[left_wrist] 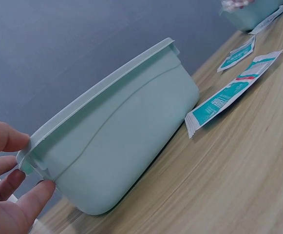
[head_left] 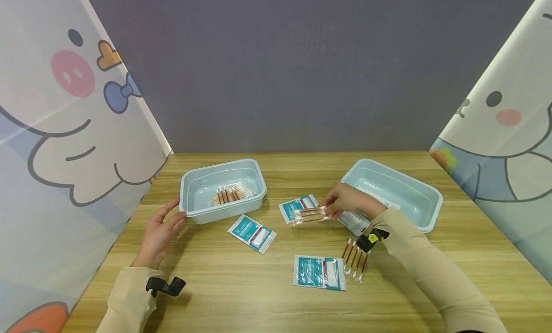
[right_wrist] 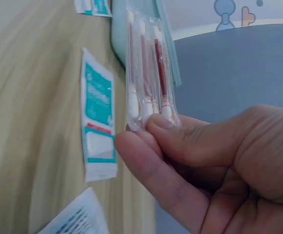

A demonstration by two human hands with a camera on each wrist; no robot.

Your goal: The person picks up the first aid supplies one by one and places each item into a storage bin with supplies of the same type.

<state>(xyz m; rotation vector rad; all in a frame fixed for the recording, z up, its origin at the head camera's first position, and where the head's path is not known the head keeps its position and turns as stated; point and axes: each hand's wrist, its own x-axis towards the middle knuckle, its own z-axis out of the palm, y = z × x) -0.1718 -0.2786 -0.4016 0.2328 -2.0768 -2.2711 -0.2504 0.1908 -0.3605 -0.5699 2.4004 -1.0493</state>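
Observation:
Between thumb and fingers, my right hand (head_left: 347, 199) pinches a clear pack of brown-filled cotton swabs (right_wrist: 148, 73). The pack hovers over a teal-and-white sachet (head_left: 297, 207) on the table, just left of the right tub (head_left: 424, 194). My left hand (head_left: 159, 232) holds the near-left corner of the left pale-blue tub (head_left: 233, 213), fingertips at its rim and thumb against the wall below. Inside that tub lie swab packs (head_left: 230, 194). Printed packets lie in the right tub, partly hidden by my right forearm.
Two more teal-and-white sachets, one near the left tub (head_left: 252, 233) and one nearer me (head_left: 319, 272), lie on the wooden table. Another swab pack (head_left: 355, 261) lies beside the nearer one. A whitish packet (head_left: 353, 222) leans by the right tub. A grey wall (head_left: 297, 74) stands behind.

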